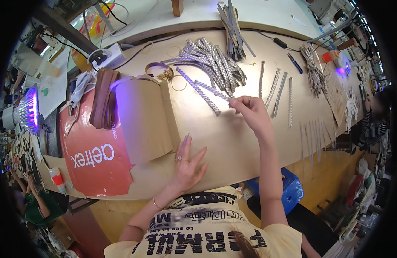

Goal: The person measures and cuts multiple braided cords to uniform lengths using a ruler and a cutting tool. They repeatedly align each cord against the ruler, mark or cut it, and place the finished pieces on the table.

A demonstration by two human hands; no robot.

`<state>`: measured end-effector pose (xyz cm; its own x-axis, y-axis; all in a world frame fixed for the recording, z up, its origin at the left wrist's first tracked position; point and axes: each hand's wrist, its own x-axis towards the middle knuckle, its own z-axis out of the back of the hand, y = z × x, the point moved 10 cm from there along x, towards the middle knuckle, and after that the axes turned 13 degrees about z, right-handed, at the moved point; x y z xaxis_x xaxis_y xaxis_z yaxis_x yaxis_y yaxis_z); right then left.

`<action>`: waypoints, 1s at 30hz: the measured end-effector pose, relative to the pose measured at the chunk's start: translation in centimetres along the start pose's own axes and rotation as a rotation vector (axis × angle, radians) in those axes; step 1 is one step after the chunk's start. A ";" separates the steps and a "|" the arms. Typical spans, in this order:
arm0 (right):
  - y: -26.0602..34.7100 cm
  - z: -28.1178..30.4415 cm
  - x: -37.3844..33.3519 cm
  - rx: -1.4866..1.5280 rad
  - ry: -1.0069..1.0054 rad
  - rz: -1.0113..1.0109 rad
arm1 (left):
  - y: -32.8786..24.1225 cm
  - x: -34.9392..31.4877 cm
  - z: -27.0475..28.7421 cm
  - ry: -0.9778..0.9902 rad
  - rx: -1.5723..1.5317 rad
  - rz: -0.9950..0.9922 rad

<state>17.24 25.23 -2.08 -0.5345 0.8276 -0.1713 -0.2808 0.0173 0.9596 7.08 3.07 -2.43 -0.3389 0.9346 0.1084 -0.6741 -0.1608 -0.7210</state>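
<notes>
My right hand (251, 112) pinches the near end of a silver braided strip (210, 89) between thumb and fingertips. Just left of that strip, a second braided strip (197, 89) lies slantwise on the tan tabletop (207, 146). Beyond them spreads a loose bundle of silver braided strips (215, 62). My left hand (190, 167) rests near the table's front edge, fingers apart and holding nothing, close to a brown cardboard sheet (144, 120). Several single strips (272, 88) lie spaced apart to the right of my right hand.
Brown straps (104, 99) lie in a stack on a red printed sheet (91, 163) at left, near a lit lamp (28, 111). Grey strips (233, 34) stand at the back. A braided bundle (313, 71) and a dark slim tool (295, 63) lie right. A blue stool (291, 191) stands below.
</notes>
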 end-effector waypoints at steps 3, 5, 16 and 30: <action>-0.5 -0.5 -3.2 0.155 0.035 0.004 | -0.9 0.2 0.7 -0.028 0.002 -0.026; -1.0 -0.5 -4.9 0.224 0.040 -0.015 | -1.4 0.5 1.1 -0.050 0.015 -0.041; -4.8 -1.7 -10.3 -0.017 0.085 -0.250 | -2.1 1.2 -1.6 0.104 0.141 -0.023; -6.6 24.3 -14.1 -1.125 -0.699 -0.182 | -1.0 0.6 -5.7 0.368 0.330 -0.001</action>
<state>45.96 27.09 -0.58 0.0034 0.9802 0.1980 -0.9844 -0.0316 0.1733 11.24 5.60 -5.56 -0.1242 0.9753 -0.1824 -0.8662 -0.1962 -0.4595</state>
